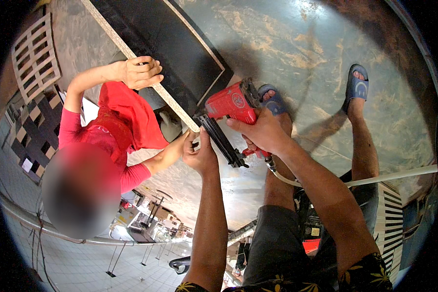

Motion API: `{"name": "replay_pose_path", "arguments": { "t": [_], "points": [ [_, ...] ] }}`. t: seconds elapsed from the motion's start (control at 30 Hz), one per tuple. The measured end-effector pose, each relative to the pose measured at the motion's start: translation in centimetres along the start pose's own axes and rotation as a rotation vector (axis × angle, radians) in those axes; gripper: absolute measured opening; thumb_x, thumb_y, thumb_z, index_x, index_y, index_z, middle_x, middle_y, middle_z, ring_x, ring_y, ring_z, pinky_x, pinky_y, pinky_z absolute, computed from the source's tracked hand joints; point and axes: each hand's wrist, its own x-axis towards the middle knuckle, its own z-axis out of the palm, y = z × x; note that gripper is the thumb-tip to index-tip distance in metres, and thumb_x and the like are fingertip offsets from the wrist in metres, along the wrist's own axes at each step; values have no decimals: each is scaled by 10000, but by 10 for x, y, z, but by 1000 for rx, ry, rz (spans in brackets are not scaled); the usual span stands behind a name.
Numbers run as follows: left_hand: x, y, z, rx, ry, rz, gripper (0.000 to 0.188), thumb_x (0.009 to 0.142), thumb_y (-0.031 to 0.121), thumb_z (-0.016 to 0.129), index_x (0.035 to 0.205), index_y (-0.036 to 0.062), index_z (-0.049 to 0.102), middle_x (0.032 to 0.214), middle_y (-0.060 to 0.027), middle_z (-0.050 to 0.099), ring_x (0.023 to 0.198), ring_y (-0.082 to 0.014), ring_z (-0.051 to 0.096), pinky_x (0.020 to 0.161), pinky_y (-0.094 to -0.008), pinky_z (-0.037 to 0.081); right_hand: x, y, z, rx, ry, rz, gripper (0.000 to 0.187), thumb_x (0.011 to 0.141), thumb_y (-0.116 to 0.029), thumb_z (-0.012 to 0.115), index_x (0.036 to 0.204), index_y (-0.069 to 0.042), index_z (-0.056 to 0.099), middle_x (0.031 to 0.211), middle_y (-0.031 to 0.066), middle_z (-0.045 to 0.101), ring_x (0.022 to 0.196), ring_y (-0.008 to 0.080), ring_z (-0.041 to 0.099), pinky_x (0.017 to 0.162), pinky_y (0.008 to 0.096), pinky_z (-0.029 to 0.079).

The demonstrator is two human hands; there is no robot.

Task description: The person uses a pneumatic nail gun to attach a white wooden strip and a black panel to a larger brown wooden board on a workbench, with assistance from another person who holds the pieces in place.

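Note:
My right hand [265,130] is wrapped round the handle of a red and black air nail gun [231,103]. The gun's nose meets the near end of a black chipboard panel, whose pale raw edge [176,109] faces up. Just below that corner, my left hand [200,155] pinches the panel's end, thumb close to the gun's nose and black magazine [224,141]. Some of its fingers are hidden behind the board. A co-worker in red grips the same edge farther up with one hand [142,73]; their other arm reaches behind my left hand.
A dark panel with a pale edge strip [199,34] lies beside the held board. A pale air hose [394,175] runs from the gun to the right. My sandalled feet stand on the mottled floor [297,58]. Slatted pallets [36,56] and stacked pieces are at the left.

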Motion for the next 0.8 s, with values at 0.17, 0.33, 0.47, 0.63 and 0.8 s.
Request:
{"name": "replay_pose_path", "arguments": {
  "t": [0.17, 0.33, 0.47, 0.63, 0.8],
  "points": [
    [-1, 2, 0, -20, -2, -12, 280, 907, 173, 795, 1122, -4, 767, 1002, -51, 782, 892, -106, 668, 784, -285, 464, -2, -4, -1, -26, -22, 15, 282, 963, -289, 759, 912, -39, 641, 527, -2, 552, 397, 91, 508, 368, 282, 394],
    [-1, 6, 1, -62, -25, -43, 275, 918, 168, 785, 1131, -6, 763, 1030, -47, 779, 899, -99, 666, 784, -285, 463, 3, -2, -3, -65, -28, 32, 278, 968, -287, 753, 949, -38, 629, 521, -6, 535, 392, 91, 491, 365, 285, 386],
    [0, 0, -1, -70, -20, -34, 275, 919, 162, 786, 1129, -13, 758, 1043, -51, 773, 897, -100, 665, 774, -276, 464, 2, -2, -1, -55, -16, -17, 274, 975, -280, 744, 944, -39, 618, 517, -11, 512, 388, 87, 472, 363, 287, 374],
    [0, -3, -1, -112, -27, -50, 262, 914, 153, 789, 1118, -9, 758, 1033, -53, 770, 901, -102, 668, 763, -263, 466, 2, -1, -1, 17, -44, -3, 277, 968, -291, 747, 956, -33, 646, 534, 1, 540, 397, 98, 500, 364, 300, 390],
    [-1, 4, 1, -84, -17, -45, 248, 914, 151, 789, 1106, -3, 759, 1006, -44, 769, 886, -100, 667, 759, -263, 468, 4, 3, -5, -31, -50, -29, 352, 939, -355, 771, 1002, -13, 718, 575, 28, 613, 431, 124, 584, 387, 318, 455]
  ]
}}
